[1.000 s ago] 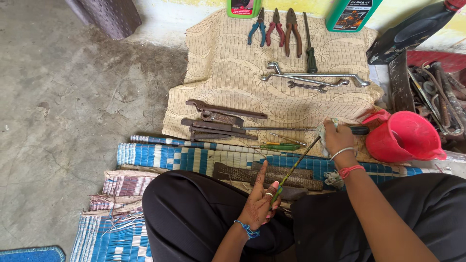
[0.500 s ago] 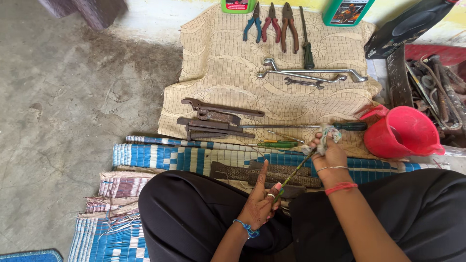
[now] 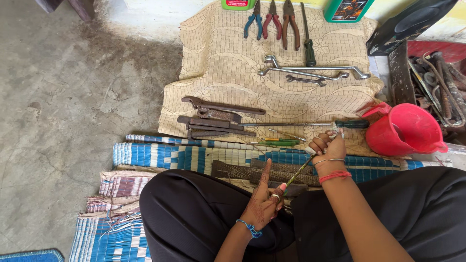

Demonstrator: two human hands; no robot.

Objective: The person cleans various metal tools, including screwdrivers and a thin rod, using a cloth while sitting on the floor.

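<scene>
A thin, dark metal rod-like tool (image 3: pixel 297 173) is being held slantwise above the lap, over the near edge of the blue-and-white striped woven mat (image 3: pixel 160 156). Its lower end is being pinched by the left hand (image 3: pixel 262 204) between thumb and curled fingers, the index finger being kept straight and pointing up. Its upper end is being gripped by the right hand (image 3: pixel 329 145), fingers closed around it together with what looks like a small pale scrap; what that scrap is cannot be told. A red thread bracelet and a metal bangle are being worn on the right wrist, a blue band on the left. Just beyond the right hand, a long screwdriver with a black handle (image 3: pixel 310 124) is lying across the near edge of the beige patterned cloth (image 3: pixel 218 68). Rusty heavy wrenches (image 3: pixel 218 116) are lying at the cloth's near left side, silver spanners (image 3: pixel 310 73) toward its far right, pliers with coloured grips (image 3: pixel 272 19) along its far edge. A red plastic jug (image 3: pixel 405 130) is standing just off the cloth's right edge.
</scene>
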